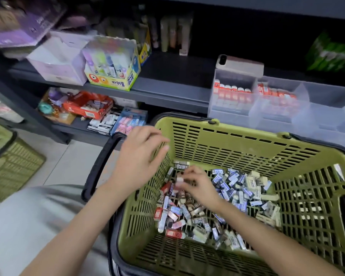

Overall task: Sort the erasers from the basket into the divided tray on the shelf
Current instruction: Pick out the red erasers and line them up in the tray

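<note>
A green plastic basket [237, 144] sits in front of me with a heap of small wrapped erasers [223, 198] on its bottom. My right hand [197, 186] is down in the heap and pinches a small white eraser [180, 179] at its fingertips. My left hand [139, 156] hovers over the basket's left rim, fingers loosely bent, holding nothing. The clear divided tray [327, 116] stands on the shelf beyond the basket. Rows of red and white erasers [231, 92] fill its left compartments, while its right compartments look bare.
A phone [239, 63] lies on the tray's back left corner. A yellow glue-stick box [112, 64] and a white box [56, 62] stand on the shelf at left. The basket's black handle [102, 164] hangs down its left side. Another green basket [10, 162] stands on the floor, far left.
</note>
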